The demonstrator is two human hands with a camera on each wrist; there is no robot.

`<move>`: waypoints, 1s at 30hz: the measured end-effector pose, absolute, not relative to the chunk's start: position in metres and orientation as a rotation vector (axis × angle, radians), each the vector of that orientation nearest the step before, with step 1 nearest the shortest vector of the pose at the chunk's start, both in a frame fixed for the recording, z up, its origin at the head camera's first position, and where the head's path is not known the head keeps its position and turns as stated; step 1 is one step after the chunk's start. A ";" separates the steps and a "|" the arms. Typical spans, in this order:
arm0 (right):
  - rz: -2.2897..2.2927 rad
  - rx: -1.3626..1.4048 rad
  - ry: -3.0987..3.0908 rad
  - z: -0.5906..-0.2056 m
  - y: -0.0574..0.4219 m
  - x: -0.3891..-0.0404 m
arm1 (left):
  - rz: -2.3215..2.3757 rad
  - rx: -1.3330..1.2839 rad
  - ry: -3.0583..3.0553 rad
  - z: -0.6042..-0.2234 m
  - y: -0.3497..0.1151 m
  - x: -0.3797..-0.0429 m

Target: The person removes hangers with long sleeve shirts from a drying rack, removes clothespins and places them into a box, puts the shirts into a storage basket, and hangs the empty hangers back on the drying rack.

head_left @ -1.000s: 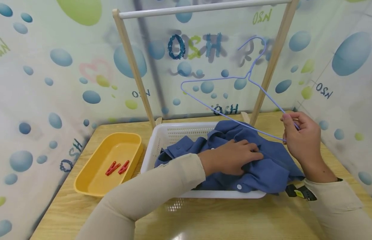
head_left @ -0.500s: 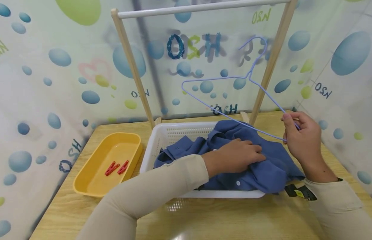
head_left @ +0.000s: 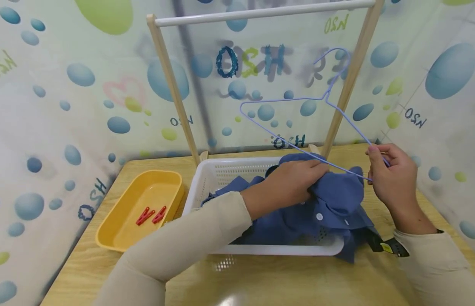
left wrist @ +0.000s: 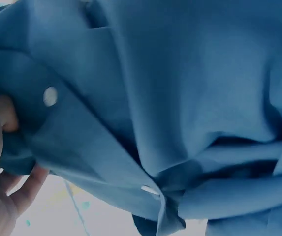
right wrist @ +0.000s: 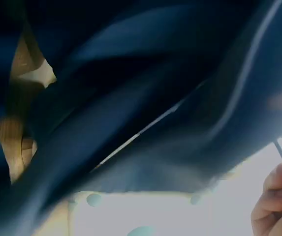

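A crumpled blue button-up shirt [head_left: 294, 225] lies partly in a white perforated basket [head_left: 275, 250] and spills over its right end. My left hand [head_left: 287, 185] grips a fold of the shirt near the top of the heap; in the left wrist view, thumb and fingers of the left hand [left wrist: 3, 167] pinch the cloth beside a white button. My right hand [head_left: 394, 178] holds a thin lilac wire hanger [head_left: 283, 100] by its right end, hook upward, above the basket. The right wrist view is mostly dark, blurred cloth, with the right hand [right wrist: 276, 206] at its edge.
A yellow tray [head_left: 107, 238] with red clothespins [head_left: 144, 216] stands left of the basket. Behind the basket rises a wooden rack [head_left: 166, 63] with a white crossbar [head_left: 260, 13]. A patterned wall backs the wooden table [head_left: 260, 284].
My left hand has gripped and lifted part of the shirt, so its cloth bunches up and hangs over the basket's front right. The hanger has shifted slightly right with my right hand.
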State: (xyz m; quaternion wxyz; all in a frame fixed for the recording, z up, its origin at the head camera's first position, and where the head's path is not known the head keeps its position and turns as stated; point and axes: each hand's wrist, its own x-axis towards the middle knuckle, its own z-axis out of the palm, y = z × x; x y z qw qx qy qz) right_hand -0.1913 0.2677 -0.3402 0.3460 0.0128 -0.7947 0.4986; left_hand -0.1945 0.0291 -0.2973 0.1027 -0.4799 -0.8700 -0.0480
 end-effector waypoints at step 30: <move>1.263 -0.045 -2.107 -0.328 0.257 -0.184 | -0.702 -0.876 -2.329 -0.269 -0.103 -0.174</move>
